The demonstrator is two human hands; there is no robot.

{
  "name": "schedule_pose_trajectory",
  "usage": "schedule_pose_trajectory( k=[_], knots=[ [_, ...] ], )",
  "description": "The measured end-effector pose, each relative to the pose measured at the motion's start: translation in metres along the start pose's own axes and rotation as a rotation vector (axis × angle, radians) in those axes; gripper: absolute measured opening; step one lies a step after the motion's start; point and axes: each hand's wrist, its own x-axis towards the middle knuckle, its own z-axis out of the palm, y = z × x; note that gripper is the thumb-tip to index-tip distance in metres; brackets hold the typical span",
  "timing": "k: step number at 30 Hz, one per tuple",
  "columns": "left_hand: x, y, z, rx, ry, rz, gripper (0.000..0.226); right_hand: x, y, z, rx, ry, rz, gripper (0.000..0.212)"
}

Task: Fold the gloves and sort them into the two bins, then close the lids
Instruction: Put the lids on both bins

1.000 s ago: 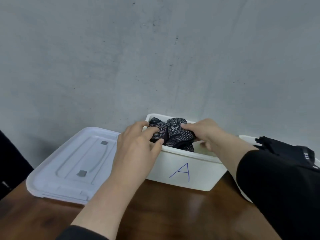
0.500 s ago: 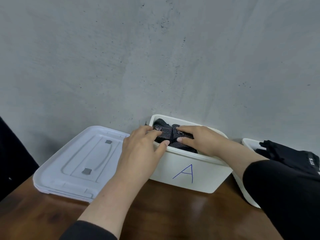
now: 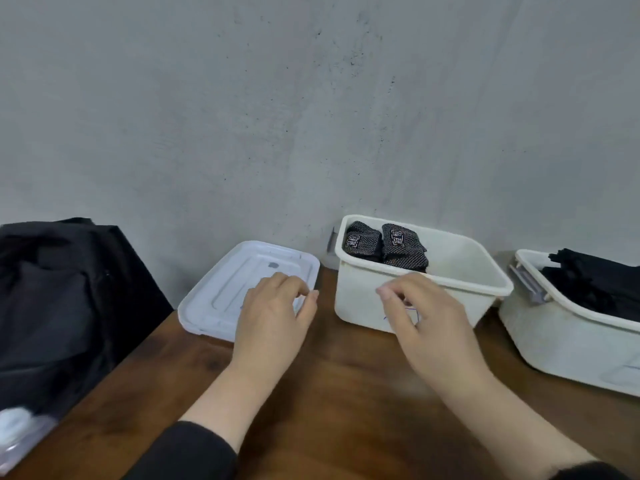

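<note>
Far left: black bag (image 3: 52,306) at the worktop (image 3: 329,393) edge, a blurred white object (image 3: 14,424) below it. Left of centre: white lid (image 3: 221,292) lying flat, top side up, detached from its bin. Left hand (image 3: 273,320) over the lid's near right corner, fingers (image 3: 294,289) loosely curled, holding nothing. Right hand (image 3: 426,323) before the front wall of the first bin (image 3: 460,271), fingers loosely curled, empty. Inside this open bin, against its left end: two folded dotted gloves (image 3: 384,245), side by side, long axes running front to back, label patches facing up. Far right: second open bin (image 3: 561,337) containing black gloves (image 3: 595,282), grey latch (image 3: 528,284) on its left end.
</note>
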Motion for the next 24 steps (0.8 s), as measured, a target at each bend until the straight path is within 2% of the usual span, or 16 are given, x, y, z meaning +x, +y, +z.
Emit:
schedule_pose_trajectory(
  k=[2,4,7,14,24],
  knots=[
    [-0.017,-0.022,-0.014,0.129,-0.149,-0.007,0.018,-0.042,-0.007,0.024,-0.012,-0.160,0.127,0.014],
    [-0.033,-0.035,-0.026,0.183,-0.317,-0.002,0.025,-0.071,-0.010,0.045,-0.026,-0.336,0.272,0.034],
    [-0.045,-0.041,-0.031,0.205,-0.449,-0.022,0.032,-0.090,-0.012,0.065,-0.214,-0.538,0.292,0.053],
    [-0.041,-0.046,-0.027,0.222,-0.406,-0.040,0.014,-0.097,-0.021,0.066,-0.288,-0.550,0.287,0.054],
    [-0.038,-0.047,-0.025,0.069,-0.363,-0.124,0.011,-0.097,-0.020,0.066,-0.281,-0.539,0.292,0.054]
  ],
)
